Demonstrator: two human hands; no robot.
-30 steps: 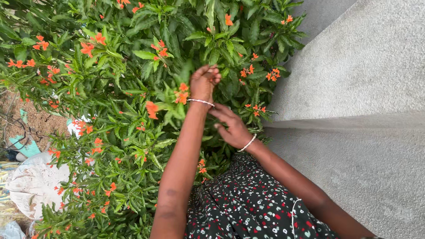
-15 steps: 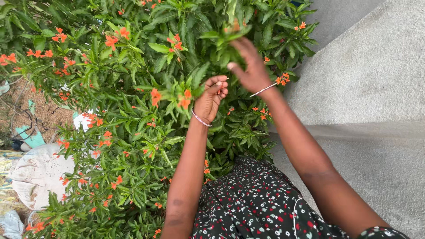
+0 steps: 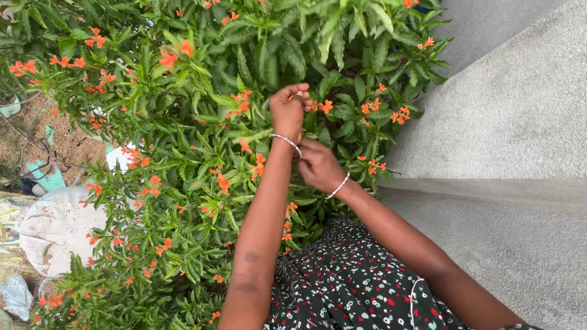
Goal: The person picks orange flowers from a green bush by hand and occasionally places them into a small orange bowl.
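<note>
Head view, nearest first: dark flowered dress [image 3: 354, 287] at bottom edge. Farther out, right hand [image 3: 319, 166] curled just below left wrist, touching it, white bangle [image 3: 337, 186] on its wrist; whether anything sits inside, cannot tell. Beyond, left hand [image 3: 288, 110] raised into green shrub [image 3: 183, 153], fingers pinched shut around small orange flowers [image 3: 324, 106] among leaves. Grey concrete wall [image 3: 513, 122] to the right; pale sack [image 3: 52, 226] on soil at left.

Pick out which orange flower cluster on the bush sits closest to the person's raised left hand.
The orange bloom just right of the left hand, almost touching its fingertips; the red-orange cluster to the left sits a little farther off.
</note>
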